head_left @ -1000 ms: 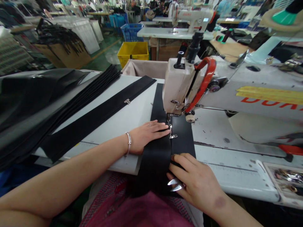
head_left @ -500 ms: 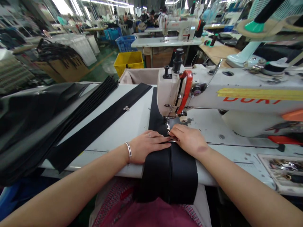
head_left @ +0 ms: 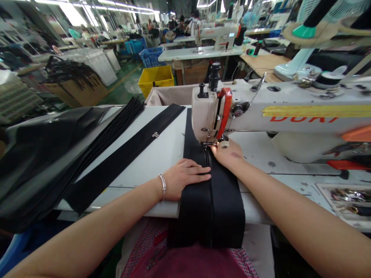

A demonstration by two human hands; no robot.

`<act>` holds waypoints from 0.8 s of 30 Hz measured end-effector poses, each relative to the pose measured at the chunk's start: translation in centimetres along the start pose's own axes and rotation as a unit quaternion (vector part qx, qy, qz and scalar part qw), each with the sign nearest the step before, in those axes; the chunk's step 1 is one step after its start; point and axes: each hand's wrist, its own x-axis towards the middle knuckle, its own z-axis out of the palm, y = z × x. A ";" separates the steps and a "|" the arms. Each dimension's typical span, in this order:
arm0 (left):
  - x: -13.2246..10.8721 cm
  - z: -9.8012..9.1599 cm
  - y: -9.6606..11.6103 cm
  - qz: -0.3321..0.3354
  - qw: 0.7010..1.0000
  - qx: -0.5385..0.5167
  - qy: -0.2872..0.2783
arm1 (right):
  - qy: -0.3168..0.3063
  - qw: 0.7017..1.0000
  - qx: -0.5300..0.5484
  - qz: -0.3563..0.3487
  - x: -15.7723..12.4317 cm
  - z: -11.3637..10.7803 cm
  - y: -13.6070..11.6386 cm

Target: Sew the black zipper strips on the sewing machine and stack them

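Observation:
A long black strip (head_left: pixel 227 193) with a zipper-like line down its middle lies under the sewing machine (head_left: pixel 207 116) and hangs over the table's front edge. Stretched fingers of my left hand (head_left: pixel 185 177) rest flat on its left half, tips at the middle line. My right hand (head_left: pixel 228 154) is bent in beside the presser foot (head_left: pixel 205 146), thumb side close to the needle area. Its fingertips are closed and partly hidden behind the machine head; what they hold, if anything, cannot be made out. A small metal part shows beside them.
Left of the machine lies another black strip (head_left: pixel 127 162) with small metal sliders (head_left: pixel 155 135). Beyond it are a fanned stack of black strips (head_left: pixel 113 131) and dark sheets (head_left: pixel 49 135). A tray (head_left: pixel 333 200) of metal parts sits at right. A yellow crate (head_left: pixel 156 77) stands behind.
My right hand has moved forward from the strip, where it held a small metal tool by my left fingertips, to beside the presser foot. My left hand stays nearly in place.

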 end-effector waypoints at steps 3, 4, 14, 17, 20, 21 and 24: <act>-0.1 0.3 -0.1 -0.002 1.000 0.005 -0.001 | 0.003 1.000 0.003 -0.003 0.4 -0.8 0.0; -0.1 0.4 -0.1 -0.007 1.000 0.009 0.004 | 0.004 1.000 0.003 -0.010 -0.4 -1.3 0.0; -0.1 0.5 -0.2 -0.035 0.998 0.049 -0.003 | -0.001 0.936 0.084 -0.343 -17.6 -4.4 -0.2; 0.0 0.5 -0.4 -0.037 0.998 0.055 -0.006 | 0.019 0.935 0.078 -0.345 -18.9 -4.2 -0.6; -0.1 0.5 -0.5 -0.035 0.998 0.058 -0.017 | 0.014 0.943 0.056 -0.329 -19.2 -3.5 -0.6; -0.1 0.4 -0.5 -0.034 0.998 0.056 -0.020 | 0.013 0.943 0.050 -0.328 -19.2 -3.3 -0.5; -0.1 0.4 -0.5 -0.034 0.998 0.048 -0.017 | 0.021 0.936 0.045 -0.350 -18.9 -3.3 -0.2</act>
